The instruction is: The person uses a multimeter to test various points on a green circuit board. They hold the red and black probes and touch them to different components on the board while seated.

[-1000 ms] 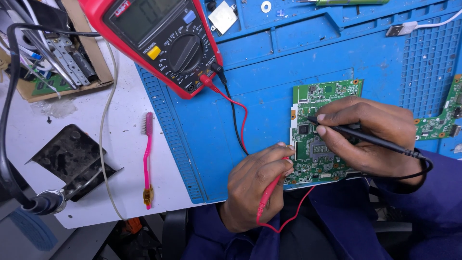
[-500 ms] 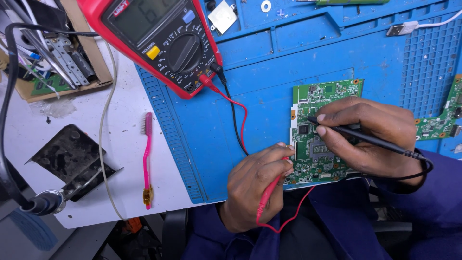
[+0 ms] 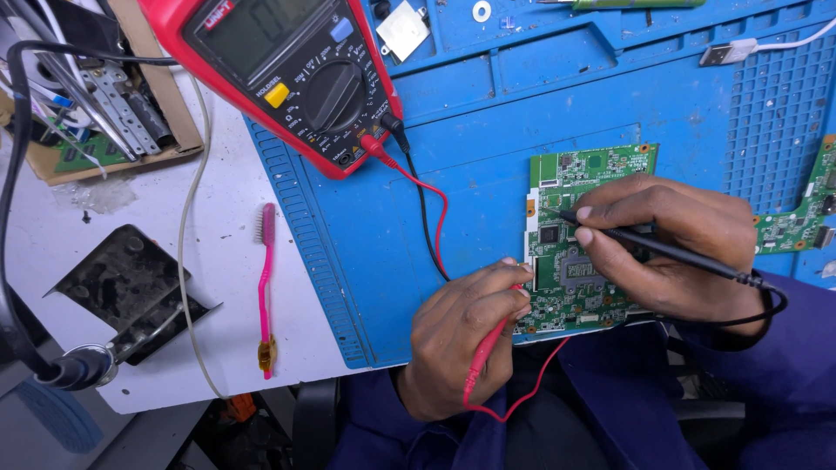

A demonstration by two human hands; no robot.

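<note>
Blue repair mat [image 3: 488,218] holds a green circuit board [image 3: 575,252]. Left hand [image 3: 461,339] pinches a red probe [image 3: 484,352] against its edge. Right hand [image 3: 670,248] pinches a black probe [image 3: 662,248], tip on the board.

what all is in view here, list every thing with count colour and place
circuit board: 1, green, on the mat under both hands
second circuit board: 1, green, right edge
red probe: 1, in the left hand
black probe: 1, in the right hand
multimeter: 1, red and dark grey, top left
work mat: 1, blue, centre
brush: 1, pink, white table left of mat
cardboard tray: 1, brown, far left
metal plate: 1, dark, lower left
left hand: 1, board's lower left edge
right hand: 1, over the board
</note>
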